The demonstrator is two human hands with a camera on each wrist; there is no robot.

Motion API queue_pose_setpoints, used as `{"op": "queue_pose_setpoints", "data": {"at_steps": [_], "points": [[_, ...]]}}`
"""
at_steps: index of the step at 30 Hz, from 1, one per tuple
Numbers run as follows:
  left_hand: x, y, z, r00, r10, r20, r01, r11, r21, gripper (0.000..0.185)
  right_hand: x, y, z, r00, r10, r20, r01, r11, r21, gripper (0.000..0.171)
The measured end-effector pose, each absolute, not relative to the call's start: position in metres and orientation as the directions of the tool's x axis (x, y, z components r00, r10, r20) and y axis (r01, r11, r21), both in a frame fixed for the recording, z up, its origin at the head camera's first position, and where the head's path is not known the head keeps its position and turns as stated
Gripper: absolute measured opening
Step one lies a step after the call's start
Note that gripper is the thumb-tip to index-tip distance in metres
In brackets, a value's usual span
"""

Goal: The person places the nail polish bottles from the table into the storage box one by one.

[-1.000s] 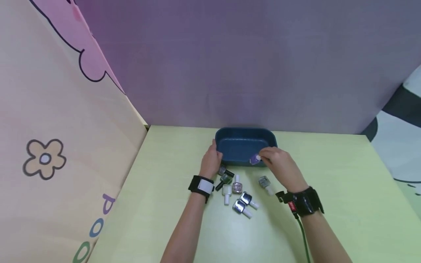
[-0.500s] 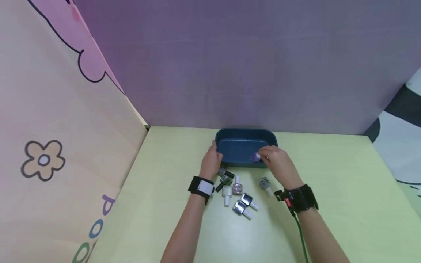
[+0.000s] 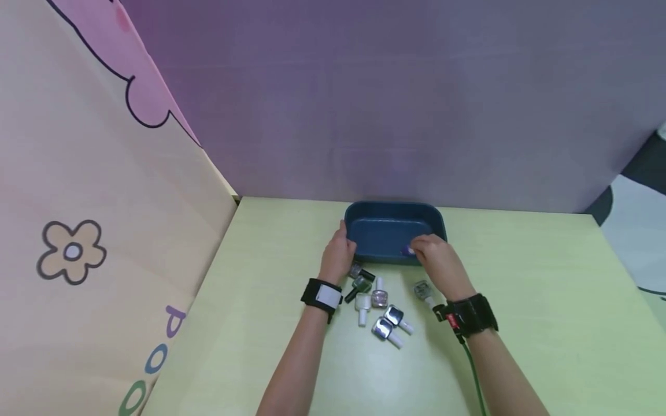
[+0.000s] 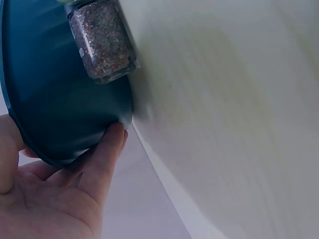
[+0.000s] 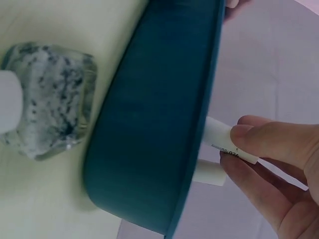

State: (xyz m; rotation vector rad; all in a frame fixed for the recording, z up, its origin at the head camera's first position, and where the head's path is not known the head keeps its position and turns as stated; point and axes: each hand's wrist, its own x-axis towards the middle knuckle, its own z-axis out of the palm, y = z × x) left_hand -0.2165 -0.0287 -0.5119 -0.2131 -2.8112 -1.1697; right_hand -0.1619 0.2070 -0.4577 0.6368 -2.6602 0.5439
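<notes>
The right hand (image 3: pixel 439 263) pinches a purple bottle (image 3: pixel 407 251) by its white cap over the front rim of the blue tray (image 3: pixel 393 222). The left hand (image 3: pixel 339 259) rests with relaxed fingers against the tray's left wall. More bottles (image 3: pixel 378 306) lie just before the tray on the tabletop (image 3: pixel 546 300).

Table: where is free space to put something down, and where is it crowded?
The table is bare right of the right hand and left of the left hand. Between the wrists, before the blue tray, nail polish bottles crowd together.
</notes>
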Motion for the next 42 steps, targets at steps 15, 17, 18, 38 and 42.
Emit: {"op": "queue_pose_setpoints", "data": {"at_steps": [15, 17, 18, 38, 42], "points": [[-0.2174, -0.0243, -0.5058, -0.983, 0.111, 0.149, 0.183, 0.715, 0.675, 0.066, -0.1634, 0.2090, -0.4607, -0.839, -0.370, 0.400, -0.468, 0.865, -0.182, 0.013], [-0.2176, -0.0237, -0.5059, -0.983, 0.108, 0.146, 0.179, 0.716, 0.675, 0.067, -0.1636, 0.2090, -0.4611, -0.842, -0.369, 0.393, -0.464, 0.868, -0.180, 0.013], [-0.2176, -0.0236, -0.5059, -0.984, 0.106, 0.144, 0.175, 0.717, 0.675, 0.067, -0.1637, 0.2089, -0.4613, -0.844, -0.368, 0.390, -0.461, 0.869, -0.179, 0.013], [-0.2167, -0.0270, -0.5116, -0.987, 0.095, 0.129, 0.158, 0.729, 0.666, 0.067, -0.1638, 0.2038, -0.4614, -0.828, -0.323, 0.459, -0.451, 0.869, -0.204, 0.009], [-0.2171, -0.0256, -0.5122, -0.987, 0.100, 0.129, 0.161, 0.729, 0.665, 0.067, -0.1645, 0.2055, -0.4598, -0.823, -0.325, 0.465, -0.455, 0.868, -0.197, 0.009]]}}
